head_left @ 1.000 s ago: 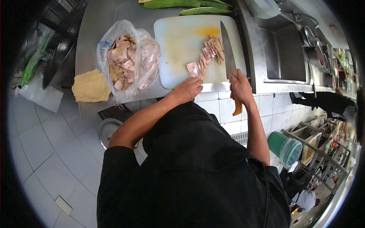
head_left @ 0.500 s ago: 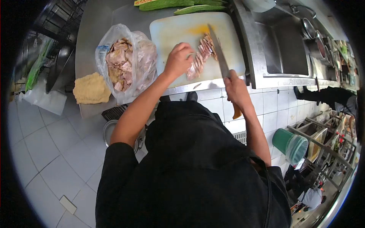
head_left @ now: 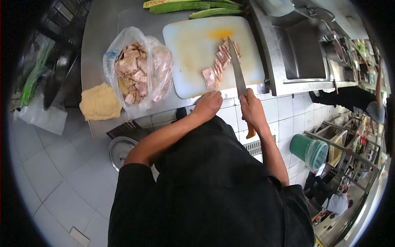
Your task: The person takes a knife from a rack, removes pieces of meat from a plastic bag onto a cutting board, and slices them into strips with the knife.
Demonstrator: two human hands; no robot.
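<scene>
Sliced pale pink meat (head_left: 221,61) lies in a slanting row of strips on the white cutting board (head_left: 187,53). My right hand (head_left: 252,108) is closed around the wooden handle of a long kitchen knife (head_left: 237,70). Its blade points away from me and slants across the right side of the strips. Just off the board's front edge, below the near end of the row, is my left hand (head_left: 208,105). Its fingers are curled together, and their inner side is hidden. To the board's left stands an open clear plastic bag (head_left: 150,82) full of meat pieces (head_left: 131,68).
A folded yellowish cloth (head_left: 100,102) sits at the counter's front left corner. Green vegetables (head_left: 193,7) lie behind the board, and a sink (head_left: 306,53) is to its right. A green bucket (head_left: 302,147) stands on the floor. Other people are at the far right.
My left hand has drawn back from beside the meat strips to the board's front edge. The knife, still in my right hand, has shifted slightly toward me.
</scene>
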